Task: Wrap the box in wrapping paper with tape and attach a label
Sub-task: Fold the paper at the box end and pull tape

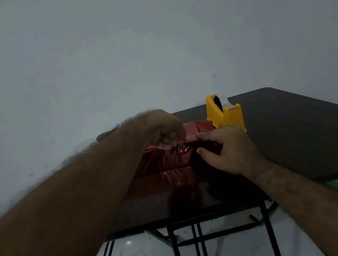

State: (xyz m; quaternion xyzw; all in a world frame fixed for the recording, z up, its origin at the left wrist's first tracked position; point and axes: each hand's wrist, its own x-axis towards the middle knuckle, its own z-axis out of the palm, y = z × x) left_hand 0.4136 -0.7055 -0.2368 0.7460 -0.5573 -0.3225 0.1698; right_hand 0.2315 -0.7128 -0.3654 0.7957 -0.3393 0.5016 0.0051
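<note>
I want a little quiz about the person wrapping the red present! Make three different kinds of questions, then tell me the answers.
1. True or false: the tape dispenser is blue.
2. Which hand curls its fingers onto the top edge of the red wrapping paper? A) the left hand B) the right hand C) neither
3. Fill in: the wrapped box sits on a dark ____.

Key:
1. False, it is yellow.
2. A. The left hand pinches the paper's edge, while the right hand lies with straight fingers on the paper.
3. Table.
</note>
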